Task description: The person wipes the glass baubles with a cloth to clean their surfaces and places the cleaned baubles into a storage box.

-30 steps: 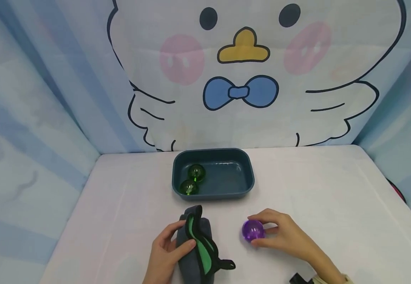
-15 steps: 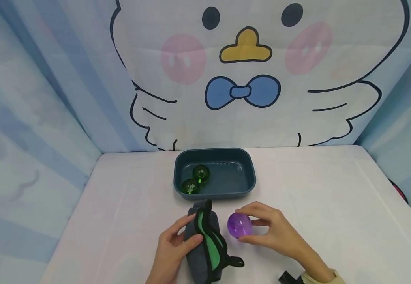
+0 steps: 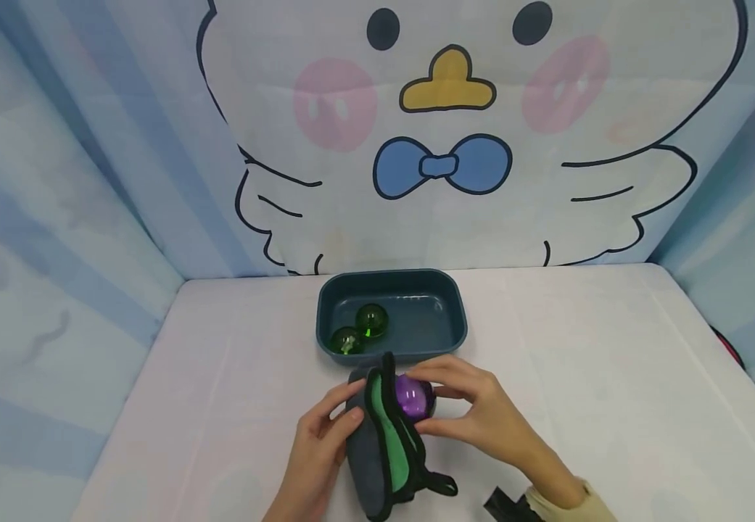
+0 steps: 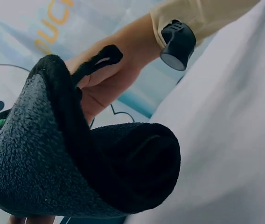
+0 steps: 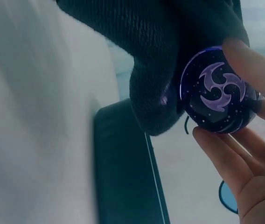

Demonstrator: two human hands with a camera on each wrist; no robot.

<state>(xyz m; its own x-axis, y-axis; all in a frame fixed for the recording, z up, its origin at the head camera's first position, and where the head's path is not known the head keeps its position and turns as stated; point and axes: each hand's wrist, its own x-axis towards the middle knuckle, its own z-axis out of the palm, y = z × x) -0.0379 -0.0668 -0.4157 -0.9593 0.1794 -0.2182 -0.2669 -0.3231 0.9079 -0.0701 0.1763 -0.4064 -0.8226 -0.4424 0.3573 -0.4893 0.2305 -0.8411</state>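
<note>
My left hand (image 3: 321,442) grips a folded dark grey cloth (image 3: 365,464) from its left side. The cloth has black edging, a green inner face and a small loop (image 3: 444,484); its fuzzy pile (image 4: 34,154) shows in the left wrist view. My right hand (image 3: 478,409) holds a clear purple ball (image 3: 413,397) between thumb and fingers, against the cloth's right side. A pale three-armed swirl marks the ball (image 5: 219,91) in the right wrist view. The cloth's edge covers part of the ball in the head view.
Just behind the hands stands a dark teal tray (image 3: 429,355) with two green clear balls, one (image 3: 372,320) beside the other (image 3: 347,339). A white-covered table (image 3: 612,377) lies below. Printed curtains (image 3: 44,217) close off the back and sides.
My right hand has brought the purple ball up and left to the cloth's side. My left hand has moved the cloth slightly up and right. The ball near the tray's middle shifted slightly right.
</note>
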